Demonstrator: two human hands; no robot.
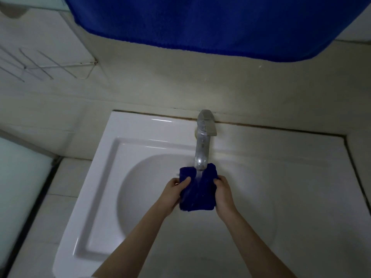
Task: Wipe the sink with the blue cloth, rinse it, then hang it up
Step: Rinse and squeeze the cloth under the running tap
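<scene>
Both hands, my left hand and right hand, grip the bunched blue cloth under the running tap, above the white sink.

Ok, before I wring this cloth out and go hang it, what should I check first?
1. Grip: left hand and right hand both hold the blue cloth: ok.
2. Cloth under the stream from the tap: ok.
3. Cloth over the sink bowl, so drips land inside: ok.
4. Tap turned off: not ok, water is running.
5. Cloth rinsed clean: cannot tell.
6. Hanging spot: a wire rack on the left wall and a blue towel overhead; the intended place: cannot tell.
</scene>
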